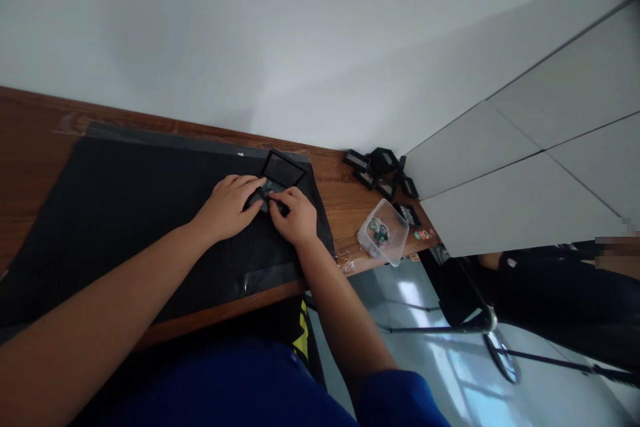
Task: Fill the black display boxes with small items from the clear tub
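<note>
A small black hinged box lies on the black mat, its framed see-through lid tilted up on the far side. My left hand is closed about the left edge of the box, fingers on the far side and thumb on the near side. My right hand bends over the right part of the box, with thumb and index finger pinched together inside it. Something small and greenish shows between the hands, too small to name. Whatever the right fingertips grip is hidden.
The black mat covers much of the wooden table. Several black boxes are heaped against the wall. A clear plastic tub with small greenish and dark pieces stands at the right edge. Another person is beyond it.
</note>
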